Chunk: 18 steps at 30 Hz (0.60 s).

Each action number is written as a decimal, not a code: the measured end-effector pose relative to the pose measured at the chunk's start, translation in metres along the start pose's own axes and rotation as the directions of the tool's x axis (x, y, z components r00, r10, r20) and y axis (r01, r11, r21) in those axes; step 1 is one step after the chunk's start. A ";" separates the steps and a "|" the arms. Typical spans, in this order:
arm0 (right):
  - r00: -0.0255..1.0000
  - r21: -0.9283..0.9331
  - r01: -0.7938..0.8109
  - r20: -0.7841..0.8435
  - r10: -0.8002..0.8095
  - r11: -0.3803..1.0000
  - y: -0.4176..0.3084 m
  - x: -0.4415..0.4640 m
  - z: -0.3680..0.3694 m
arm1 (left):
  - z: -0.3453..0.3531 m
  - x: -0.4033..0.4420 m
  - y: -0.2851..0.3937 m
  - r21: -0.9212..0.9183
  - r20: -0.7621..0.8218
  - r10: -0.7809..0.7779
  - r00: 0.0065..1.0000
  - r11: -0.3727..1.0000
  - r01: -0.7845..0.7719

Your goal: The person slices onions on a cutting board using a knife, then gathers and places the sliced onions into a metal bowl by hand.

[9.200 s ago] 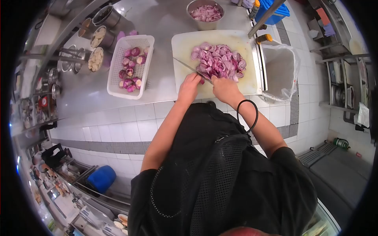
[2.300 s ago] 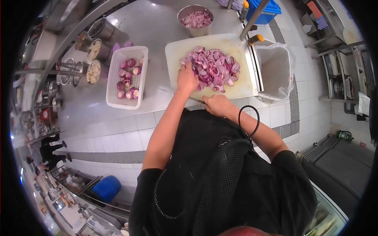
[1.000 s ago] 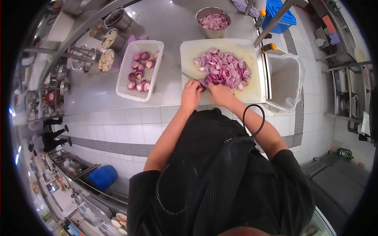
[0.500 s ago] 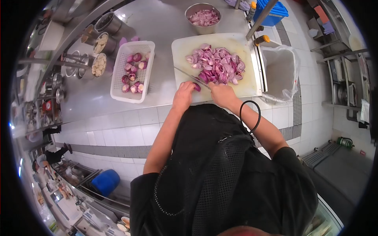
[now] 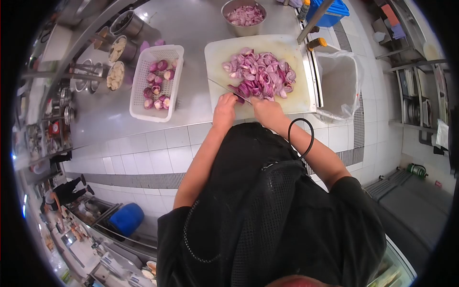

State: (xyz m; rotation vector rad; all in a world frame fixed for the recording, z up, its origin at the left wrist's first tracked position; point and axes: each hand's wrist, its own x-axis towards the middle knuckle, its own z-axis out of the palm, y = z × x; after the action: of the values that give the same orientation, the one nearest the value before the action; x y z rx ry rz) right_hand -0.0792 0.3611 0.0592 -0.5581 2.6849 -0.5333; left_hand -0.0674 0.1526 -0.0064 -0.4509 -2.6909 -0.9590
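Observation:
On a white cutting board [image 5: 215, 57], my right hand [image 5: 266, 113] is wrapped round the handle end of a knife [image 5: 221, 86], whose blade points up and left across the board. My left hand [image 5: 224, 111] has its fingers bent over a piece of red onion [image 5: 240, 99] at the blade's near side, close to the board's front edge. Beyond the blade spreads a heap of sliced red onion [image 5: 263, 76], some slices lying right against the knife. Most of the knife's handle is hidden in my fist.
Left of the board stands a white plastic basket [image 5: 136, 98] with several peeled onions. A steel bowl [image 5: 244, 29] of cut onion sits behind the board. A lined bin [image 5: 337, 83] is at the right. Another person [image 5: 60, 196] is far left.
The view has shifted slightly, moving the counter things left and up. More slices now lie on the blade's far side. The person at far left shows more fully.

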 end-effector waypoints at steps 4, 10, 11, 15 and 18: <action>1.000 0.008 0.004 0.004 -0.004 1.000 -0.002 0.011 -0.009 | 0.003 0.003 -0.004 -0.048 -0.076 0.025 0.997 0.998 -0.029; 0.999 0.028 0.015 -0.039 -0.014 0.999 0.006 0.001 0.020 | 0.000 0.003 -0.001 -0.020 -0.053 0.025 0.998 0.999 -0.026; 0.998 0.018 0.019 -0.063 -0.018 1.000 0.014 0.012 0.029 | 0.001 0.008 -0.001 -0.018 -0.063 0.034 0.997 0.999 -0.035; 0.998 -0.020 0.058 0.003 -0.058 0.998 0.001 0.015 -0.006 | 0.006 0.002 -0.004 -0.002 -0.096 0.013 0.995 1.000 -0.013; 0.999 0.034 0.035 -0.007 -0.035 0.999 0.000 0.000 -0.001 | 0.008 -0.003 -0.004 0.011 -0.098 0.004 0.995 1.000 -0.003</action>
State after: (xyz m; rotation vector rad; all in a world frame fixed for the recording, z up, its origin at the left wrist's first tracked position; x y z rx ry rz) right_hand -0.0793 0.3609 0.0599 -0.5956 2.6707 -0.5907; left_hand -0.0673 0.1545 -0.0161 -0.3962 -2.6054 -0.9403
